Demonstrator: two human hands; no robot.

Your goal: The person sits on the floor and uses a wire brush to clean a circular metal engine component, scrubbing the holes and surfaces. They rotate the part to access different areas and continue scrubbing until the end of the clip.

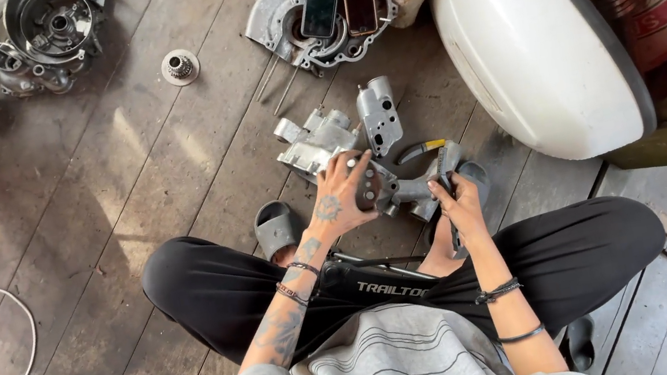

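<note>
Head view showed worn wooden floorboards [109, 178]. At upper left sat an engine casing [50, 31]; at upper centre, two phones [340, 3] on a cover; at right, a white tank [533, 40]. At centre, the left hand [340, 200] gripped a grey metal engine part [405, 189]; the right hand [461, 203] pinched its other end.

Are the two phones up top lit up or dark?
Dark. Both phones lie flat, side by side on a grey metal engine cover, and their screens show only dull reflections, no picture.
</note>
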